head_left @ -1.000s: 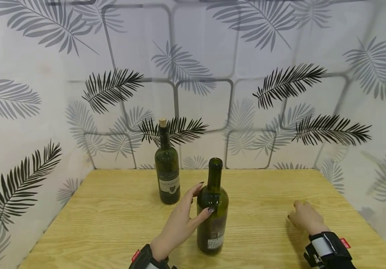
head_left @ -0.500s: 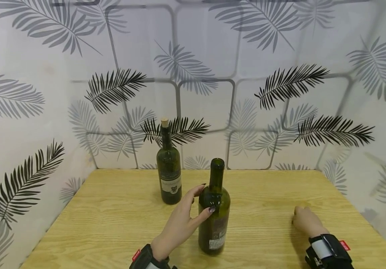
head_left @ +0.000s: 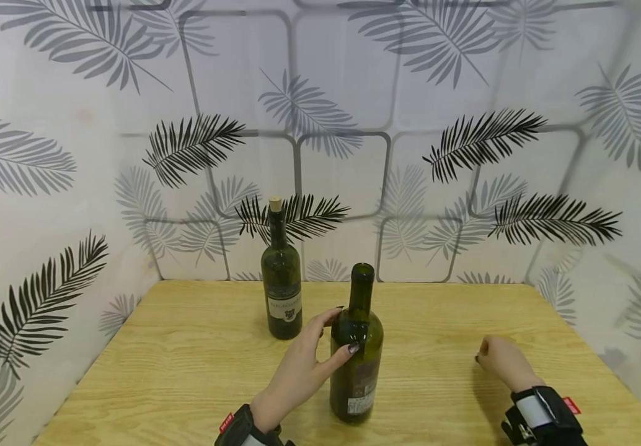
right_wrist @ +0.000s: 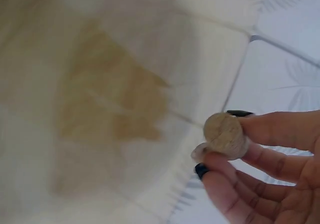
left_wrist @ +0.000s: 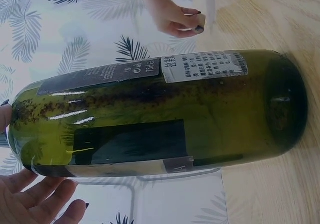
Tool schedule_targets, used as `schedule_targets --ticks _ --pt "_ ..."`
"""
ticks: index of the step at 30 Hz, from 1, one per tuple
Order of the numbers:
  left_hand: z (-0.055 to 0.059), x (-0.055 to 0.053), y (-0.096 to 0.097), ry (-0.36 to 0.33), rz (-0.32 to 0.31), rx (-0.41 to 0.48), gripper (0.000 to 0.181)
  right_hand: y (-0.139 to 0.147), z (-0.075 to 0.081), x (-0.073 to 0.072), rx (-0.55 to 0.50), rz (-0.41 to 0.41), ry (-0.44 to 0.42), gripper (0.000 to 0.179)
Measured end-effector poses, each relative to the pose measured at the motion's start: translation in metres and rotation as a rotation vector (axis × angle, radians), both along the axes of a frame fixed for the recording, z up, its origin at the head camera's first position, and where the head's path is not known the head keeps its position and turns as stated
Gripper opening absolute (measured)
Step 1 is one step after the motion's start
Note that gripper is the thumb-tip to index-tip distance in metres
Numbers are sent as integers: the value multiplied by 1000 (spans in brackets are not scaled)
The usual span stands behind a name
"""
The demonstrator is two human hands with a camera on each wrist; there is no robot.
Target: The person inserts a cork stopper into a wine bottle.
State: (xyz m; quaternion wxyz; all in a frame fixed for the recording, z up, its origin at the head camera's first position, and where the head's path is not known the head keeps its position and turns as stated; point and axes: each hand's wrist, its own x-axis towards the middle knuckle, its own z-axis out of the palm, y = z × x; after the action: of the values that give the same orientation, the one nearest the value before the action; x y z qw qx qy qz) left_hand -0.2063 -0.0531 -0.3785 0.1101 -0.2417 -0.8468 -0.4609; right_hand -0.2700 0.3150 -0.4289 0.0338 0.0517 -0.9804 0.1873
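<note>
A green glass wine bottle (head_left: 354, 381) stands upright on the table, its mouth uncorked. My left hand (head_left: 300, 368) grips its shoulder, thumb in front and fingers round the far left side. In the left wrist view the same bottle (left_wrist: 225, 119) fills the picture, with a dark label and a white paper sticker. To the right of it, above the table, my right hand (head_left: 504, 362) pinches a cork (right_wrist: 223, 135) between thumb and fingertips; the right wrist view shows the cork's round end. That cork is hidden in the head view.
Behind and left of the gripped bottle stands a second green wine bottle (head_left: 281, 279), with a cork (head_left: 275, 204) in its neck. The light wooden table (head_left: 186, 353) ends at a wall (head_left: 331, 93) with leaf patterns.
My right hand has dipped slightly toward me, then come back up and left, its fingers turning a little. My left hand keeps its grip on the wine bottle. The head view has shifted slightly.
</note>
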Motion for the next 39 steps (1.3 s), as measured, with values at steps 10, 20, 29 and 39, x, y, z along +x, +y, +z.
schedule_targets --ticks 10,20,29,39 --pt "-1 -1 0 31 -35 1 66 -51 67 -3 -174 128 278 17" --pt "-1 -2 -2 26 -44 15 60 -123 142 4 -372 308 549 23" --pt "-1 -4 -1 26 -49 13 59 -151 174 19 -453 425 597 25" --pt "-1 -4 2 13 -56 22 59 -166 185 33 -483 611 724 27"
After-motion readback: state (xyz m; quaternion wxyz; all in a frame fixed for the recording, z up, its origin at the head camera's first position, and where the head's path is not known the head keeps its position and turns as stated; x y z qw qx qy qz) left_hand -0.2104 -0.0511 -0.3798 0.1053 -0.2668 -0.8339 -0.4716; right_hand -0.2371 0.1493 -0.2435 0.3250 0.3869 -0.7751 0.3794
